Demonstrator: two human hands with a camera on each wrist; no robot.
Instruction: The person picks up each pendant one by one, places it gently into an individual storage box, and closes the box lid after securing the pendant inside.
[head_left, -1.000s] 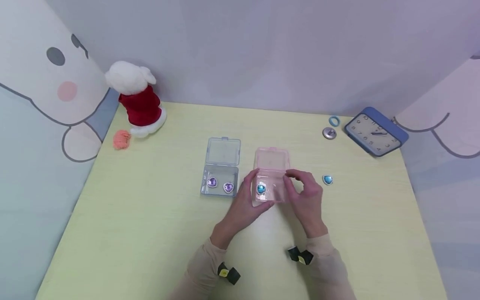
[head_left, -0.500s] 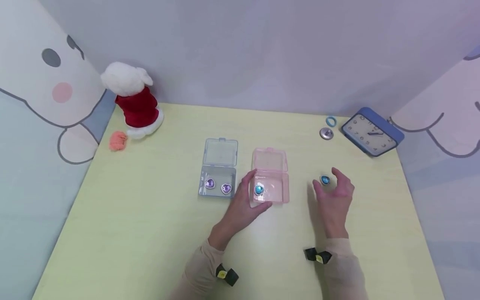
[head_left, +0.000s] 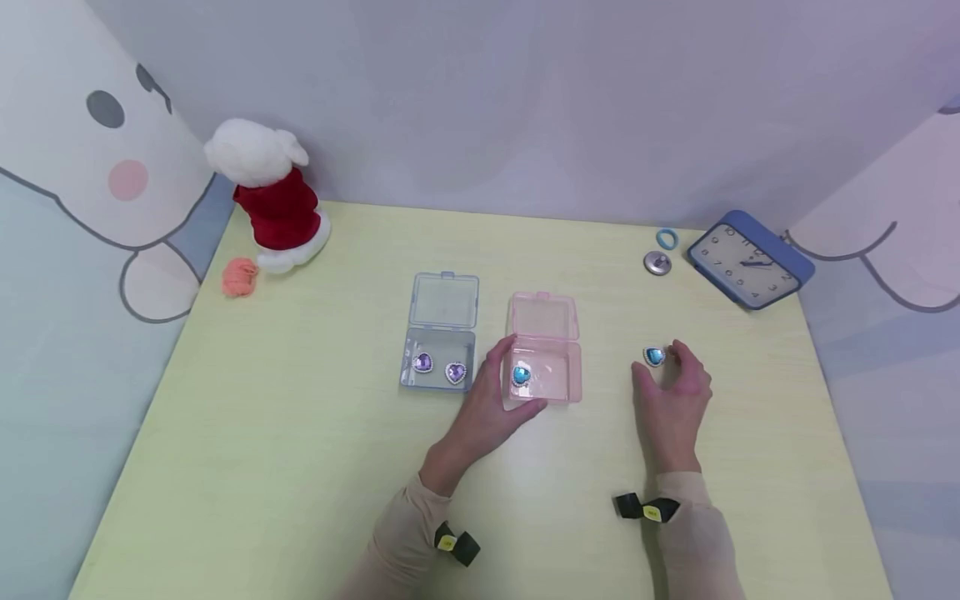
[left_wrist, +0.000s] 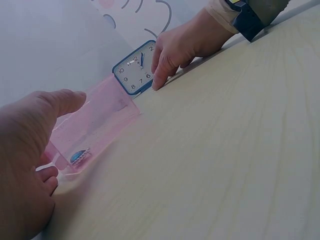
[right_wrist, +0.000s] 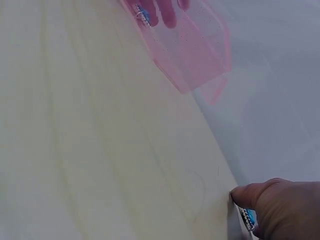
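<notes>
An open pink clear plastic box [head_left: 555, 372] stands on the table with a blue heart-shaped gem [head_left: 521, 376] at its left inside. My left hand [head_left: 486, 408] holds this box by its left end, thumb along the near side and forefinger at the back left corner. Further right, a second blue gem [head_left: 655, 357] with a sparkly rim lies on the table. My right hand [head_left: 672, 404] reaches around it, thumb to its left and forefinger to its right. The right wrist view shows the gem [right_wrist: 248, 218] partly hidden behind the thumb.
Left of the pink box is an open blue-grey clear box [head_left: 438, 379] with two purple heart gems. A blue clock [head_left: 750, 260], a blue ring [head_left: 667, 239] and a silver round piece [head_left: 657, 263] are back right. A plush toy [head_left: 277, 204] and coral yarn [head_left: 239, 277] stand back left.
My right hand has left the right edge of the pink box and moved right to the loose blue gem. My left hand has stayed at the box.
</notes>
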